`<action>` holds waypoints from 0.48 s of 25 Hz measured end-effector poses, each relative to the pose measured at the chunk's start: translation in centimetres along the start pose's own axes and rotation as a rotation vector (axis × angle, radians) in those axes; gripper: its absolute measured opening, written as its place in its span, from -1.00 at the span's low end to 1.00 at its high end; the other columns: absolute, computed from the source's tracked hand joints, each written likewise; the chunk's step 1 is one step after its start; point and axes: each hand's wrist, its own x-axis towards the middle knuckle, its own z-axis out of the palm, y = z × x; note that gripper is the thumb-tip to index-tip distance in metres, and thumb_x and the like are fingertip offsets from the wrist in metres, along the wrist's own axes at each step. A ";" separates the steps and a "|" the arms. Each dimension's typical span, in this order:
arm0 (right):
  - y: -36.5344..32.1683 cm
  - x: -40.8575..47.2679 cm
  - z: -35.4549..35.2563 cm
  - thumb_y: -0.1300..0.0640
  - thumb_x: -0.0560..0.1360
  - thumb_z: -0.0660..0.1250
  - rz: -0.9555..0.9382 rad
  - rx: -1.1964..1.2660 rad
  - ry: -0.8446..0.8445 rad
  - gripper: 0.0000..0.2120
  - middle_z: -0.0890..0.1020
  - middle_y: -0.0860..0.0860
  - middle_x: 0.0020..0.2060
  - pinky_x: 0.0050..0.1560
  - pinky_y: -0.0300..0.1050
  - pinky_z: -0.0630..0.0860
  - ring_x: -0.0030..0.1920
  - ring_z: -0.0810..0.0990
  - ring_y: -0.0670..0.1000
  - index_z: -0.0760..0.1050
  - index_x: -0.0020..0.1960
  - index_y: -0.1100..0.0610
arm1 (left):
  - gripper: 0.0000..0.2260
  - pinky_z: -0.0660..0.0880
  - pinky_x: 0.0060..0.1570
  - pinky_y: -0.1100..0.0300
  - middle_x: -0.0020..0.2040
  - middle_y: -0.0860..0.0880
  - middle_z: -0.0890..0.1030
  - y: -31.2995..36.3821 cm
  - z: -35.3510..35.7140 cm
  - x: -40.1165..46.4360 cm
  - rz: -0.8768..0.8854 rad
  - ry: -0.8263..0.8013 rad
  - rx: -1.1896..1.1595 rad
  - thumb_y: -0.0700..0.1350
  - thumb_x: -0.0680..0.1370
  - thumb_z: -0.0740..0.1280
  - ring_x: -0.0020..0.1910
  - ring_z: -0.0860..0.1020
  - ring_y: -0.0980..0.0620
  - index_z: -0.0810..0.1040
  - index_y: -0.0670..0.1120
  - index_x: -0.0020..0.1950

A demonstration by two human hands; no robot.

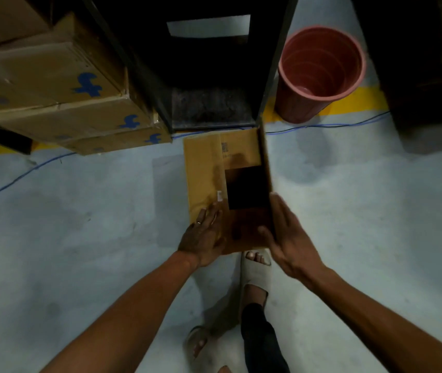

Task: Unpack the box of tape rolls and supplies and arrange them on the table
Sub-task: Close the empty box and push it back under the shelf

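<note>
A brown cardboard box (203, 168) sits on the pale floor in front of me, its closed top bearing a black rectangular patch and a small printed label. My left hand (203, 235) rests flat on the near left part of the top, fingers straight. My right hand (287, 235) presses against the box's near right side with straight fingers, thumb over the top edge. The box's contents are hidden.
Stacked cardboard cartons (61, 90) with blue logos stand at the left. A dark metal rack (209, 76) rises right behind the box. A pink bucket (319, 74) stands at the right on a yellow floor line. A blue cable (322, 126) crosses the floor. My sandalled feet (256, 270) are below.
</note>
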 end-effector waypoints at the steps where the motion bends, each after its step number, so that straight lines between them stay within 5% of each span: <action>1: -0.3 0.0 1.1 -0.20 0.62 0.10 -0.053 -0.048 -0.092 -0.29 -0.02 -0.07 0.59 0.47 -0.28 0.10 0.53 0.06 -0.13 -0.18 0.61 -0.03 | -0.27 0.31 0.42 -0.17 0.62 0.01 -0.25 -0.1 0.2 -0.1 -0.019 0.004 0.008 0.19 0.60 0.18 0.60 -0.13 -0.15 -0.13 0.00 0.62; 5: 1.0 0.5 5.8 -0.37 0.56 -0.14 -0.130 -0.269 -0.397 -0.25 -0.16 -0.07 0.60 0.57 0.09 0.03 0.59 -0.16 0.03 -0.25 0.60 -0.02 | -0.26 0.28 0.43 -0.21 0.61 -0.02 -0.28 -1.0 1.5 -0.4 -0.054 0.036 0.024 0.22 0.59 0.19 0.60 -0.15 -0.19 -0.19 0.12 0.61; 9: 2.0 2.1 8.4 -0.34 0.54 -0.20 -0.104 -0.453 -0.433 -0.25 -0.11 -0.03 0.60 0.53 0.23 0.06 0.59 -0.10 0.14 -0.17 0.61 0.02 | -0.29 0.12 0.48 -0.29 0.61 -0.03 -0.28 -1.6 2.2 0.2 -0.056 0.044 0.076 0.34 0.55 0.00 0.58 -0.22 -0.25 -0.19 0.13 0.60; 12: 2.2 3.0 8.8 -0.12 0.62 0.10 -0.132 -0.412 -0.424 -0.35 0.00 0.01 0.59 0.50 0.25 0.15 0.58 0.00 0.17 -0.07 0.60 0.01 | -0.29 0.02 0.48 -0.32 0.60 -0.06 -0.34 -1.8 2.5 0.4 -0.070 0.073 0.010 0.38 0.47 -0.17 0.54 -0.29 -0.34 -0.18 0.20 0.59</action>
